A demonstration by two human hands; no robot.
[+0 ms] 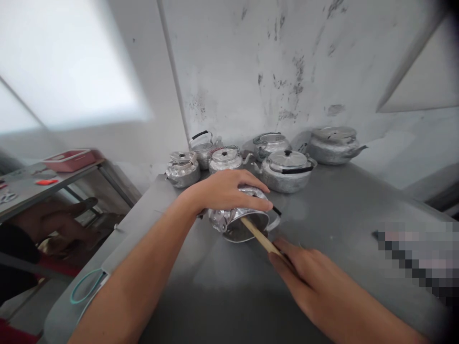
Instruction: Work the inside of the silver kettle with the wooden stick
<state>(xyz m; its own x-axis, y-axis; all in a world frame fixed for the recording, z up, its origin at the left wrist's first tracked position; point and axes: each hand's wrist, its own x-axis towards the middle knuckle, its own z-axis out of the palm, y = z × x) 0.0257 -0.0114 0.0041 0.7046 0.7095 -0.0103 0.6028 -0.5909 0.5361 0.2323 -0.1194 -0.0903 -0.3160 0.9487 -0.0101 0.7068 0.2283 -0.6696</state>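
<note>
A shiny dented aluminium kettle (218, 220) lies tipped on its side on the grey table, its round opening facing me. My left hand (234, 191) is laid over its upper side, fingers curved around it and holding it. A black-gripped handle (277, 210) sticks out at the kettle's right. In my right hand (301, 267) is a pale wooden stick (263, 240), gripped with the fingers wrapped round it. The stick's far end reaches into the kettle's mouth, so its tip is hidden.
Several other aluminium kettles stand behind, including a lidded kettle (287, 179) and a large kettle (332, 148) by the wall. A teal cord (73, 291) lies at the table's left edge. Another table holds a pink basket (68, 161); a person's legs (57, 222) show beneath it.
</note>
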